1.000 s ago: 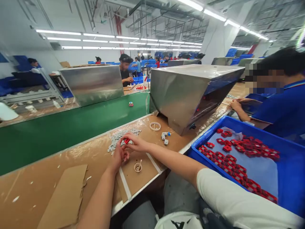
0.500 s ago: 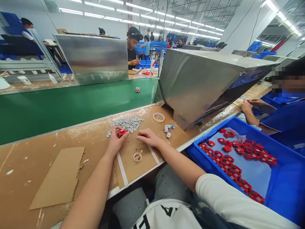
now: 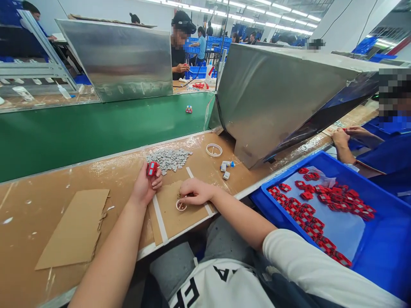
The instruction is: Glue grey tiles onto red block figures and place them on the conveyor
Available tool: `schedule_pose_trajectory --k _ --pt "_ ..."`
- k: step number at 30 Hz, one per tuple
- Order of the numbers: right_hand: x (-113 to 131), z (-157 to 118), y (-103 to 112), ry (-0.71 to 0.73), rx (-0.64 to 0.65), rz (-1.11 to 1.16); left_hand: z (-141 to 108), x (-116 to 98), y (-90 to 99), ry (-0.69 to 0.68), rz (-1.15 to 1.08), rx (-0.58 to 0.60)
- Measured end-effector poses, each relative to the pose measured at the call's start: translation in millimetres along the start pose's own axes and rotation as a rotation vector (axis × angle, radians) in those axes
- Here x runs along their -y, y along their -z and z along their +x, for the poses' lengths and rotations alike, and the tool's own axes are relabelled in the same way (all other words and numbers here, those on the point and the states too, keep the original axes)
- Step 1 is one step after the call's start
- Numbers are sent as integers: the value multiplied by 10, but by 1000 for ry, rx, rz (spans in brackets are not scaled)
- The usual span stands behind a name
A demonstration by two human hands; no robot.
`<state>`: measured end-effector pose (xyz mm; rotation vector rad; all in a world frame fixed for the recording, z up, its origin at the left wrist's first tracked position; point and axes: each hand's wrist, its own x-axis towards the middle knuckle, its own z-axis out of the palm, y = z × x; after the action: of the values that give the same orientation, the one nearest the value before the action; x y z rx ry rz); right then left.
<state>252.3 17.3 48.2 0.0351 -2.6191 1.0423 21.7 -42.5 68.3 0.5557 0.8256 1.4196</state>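
My left hand [image 3: 146,185] is closed around a small red toy car [image 3: 152,168], held up with a pale window-like patch showing. My right hand [image 3: 196,191] is over a little round cup [image 3: 181,206] on the cardboard, its fingers pinched on the thin stick that stands in the cup. The hand hides most of the stick. Just beyond the left hand lies a loose pile of small grey flat pieces [image 3: 170,159].
At right stands a blue bin [image 3: 385,239] with many red toy cars [image 3: 308,214]. A white ring [image 3: 213,149] and small white blocks [image 3: 226,175] lie near the metal hood [image 3: 282,98]. Cardboard [image 3: 73,229] lies left. A co-worker's hands [image 3: 342,137] are at far right.
My right hand has moved down toward me onto the cup and its stick. My left hand has turned and shifted left, tilting the red toy car upright. The view has shifted slightly.
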Motion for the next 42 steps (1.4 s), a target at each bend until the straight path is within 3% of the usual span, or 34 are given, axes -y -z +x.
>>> schedule_pose_trajectory --k 7,14,21,24,33,42 --pt "-64 25 -46 -25 -19 -14 -11 21 -54 -86 68 -27" --pt "-99 29 -53 -4 -17 23 4 154 -66 -305 610 -95" --pt "-122 26 -63 1 -50 51 40 192 -60 -270 730 -35" --pt "-128 29 -62 1 -66 50 54 191 -50 -293 726 -88" --pt "-124 34 -73 18 -79 18 -3 106 -158 -146 571 -199" --pt "-121 41 -71 10 -11 2 18 -12 -109 58 84 -4"
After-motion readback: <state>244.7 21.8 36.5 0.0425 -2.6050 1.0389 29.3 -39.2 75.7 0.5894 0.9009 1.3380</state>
